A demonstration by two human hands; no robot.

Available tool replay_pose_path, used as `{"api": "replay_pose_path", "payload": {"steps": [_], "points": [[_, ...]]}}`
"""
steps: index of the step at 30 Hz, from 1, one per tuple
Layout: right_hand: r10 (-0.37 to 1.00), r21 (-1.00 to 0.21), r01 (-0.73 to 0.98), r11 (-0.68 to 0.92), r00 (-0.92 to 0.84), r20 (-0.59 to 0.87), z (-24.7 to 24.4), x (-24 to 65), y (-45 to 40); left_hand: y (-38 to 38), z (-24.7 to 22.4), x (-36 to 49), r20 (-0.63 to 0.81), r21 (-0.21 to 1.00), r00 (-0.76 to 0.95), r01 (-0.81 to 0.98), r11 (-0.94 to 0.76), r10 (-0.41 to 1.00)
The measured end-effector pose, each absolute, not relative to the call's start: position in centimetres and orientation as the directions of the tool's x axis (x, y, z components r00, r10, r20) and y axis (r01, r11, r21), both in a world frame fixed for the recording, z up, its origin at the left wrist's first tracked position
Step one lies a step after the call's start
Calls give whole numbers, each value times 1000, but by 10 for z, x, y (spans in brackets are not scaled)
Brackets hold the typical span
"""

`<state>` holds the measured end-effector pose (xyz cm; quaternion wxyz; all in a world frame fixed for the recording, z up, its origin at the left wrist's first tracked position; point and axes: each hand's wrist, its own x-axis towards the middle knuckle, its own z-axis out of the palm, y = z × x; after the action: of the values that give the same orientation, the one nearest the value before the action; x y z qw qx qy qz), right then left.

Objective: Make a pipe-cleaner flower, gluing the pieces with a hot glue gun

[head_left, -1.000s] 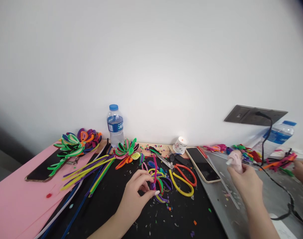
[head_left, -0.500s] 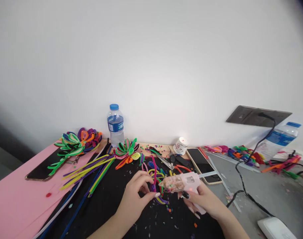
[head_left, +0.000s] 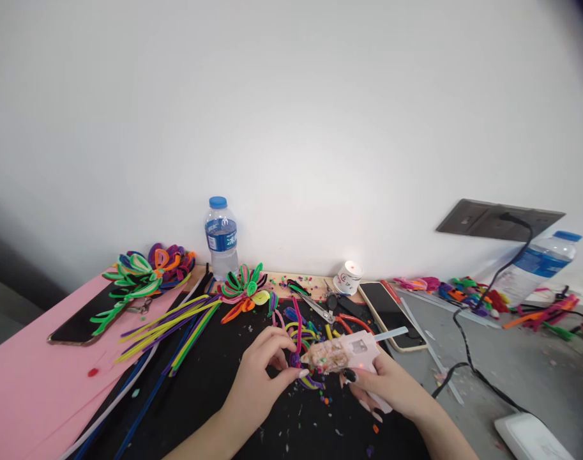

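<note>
Plastic glue gun (head_left: 345, 355), rough-fronted

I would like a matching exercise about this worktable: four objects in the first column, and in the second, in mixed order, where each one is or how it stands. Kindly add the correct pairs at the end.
Column one
1. hot glue gun
2. magenta pipe cleaner
3. paper cup
4. black plug

Column two
A. white, standing close to the wall
B. in the outlet plate
C. gripped by the right hand
D. upright at the left hand

Correct pairs: 1-C, 2-D, 3-A, 4-B
</note>
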<state>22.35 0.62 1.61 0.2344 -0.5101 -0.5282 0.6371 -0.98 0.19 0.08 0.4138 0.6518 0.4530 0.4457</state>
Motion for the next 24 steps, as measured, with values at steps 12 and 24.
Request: {"api": "replay_pose_path", "payload": {"steps": [12, 24], "points": [[839, -903, 271, -333, -352, -415, 16, 224, 5, 1, 1, -10, 209, 941, 197, 226, -252, 958], [846, -920, 246, -305, -373, -380, 16, 223, 6, 1, 2, -9, 216, 940, 201, 221, -259, 955]]}}
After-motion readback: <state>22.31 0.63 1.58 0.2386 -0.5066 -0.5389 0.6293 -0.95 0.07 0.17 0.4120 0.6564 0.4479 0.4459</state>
